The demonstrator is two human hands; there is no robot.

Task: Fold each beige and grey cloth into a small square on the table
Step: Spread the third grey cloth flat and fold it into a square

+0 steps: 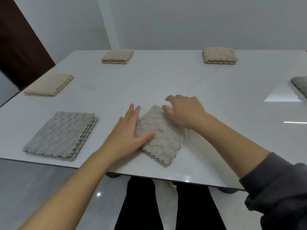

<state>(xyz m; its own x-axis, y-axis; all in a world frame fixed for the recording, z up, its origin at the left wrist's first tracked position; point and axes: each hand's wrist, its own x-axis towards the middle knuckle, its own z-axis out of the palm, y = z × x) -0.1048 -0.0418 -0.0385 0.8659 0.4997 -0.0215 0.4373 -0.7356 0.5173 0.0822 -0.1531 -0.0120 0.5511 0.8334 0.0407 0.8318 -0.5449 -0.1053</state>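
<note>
A folded grey cloth (162, 138) lies near the front edge of the white table (166, 80), turned at an angle. My left hand (128, 130) lies flat along its left side, fingers straight and thumb resting on the cloth. My right hand (184, 110) rests on the cloth's far right part with its fingers loosely bent above the far corner. A second grey cloth (61, 135), folded into a larger rectangle, lies at the front left. Three folded beige cloths lie further off: one at the left (49, 84), one at the back middle (118, 56), one at the back right (219, 55).
Another grey cloth (300, 87) shows partly at the right edge of the view. The table's front edge runs just below the cloths, with my legs and the glossy floor under it. A dark door stands at the far left beside a white wall.
</note>
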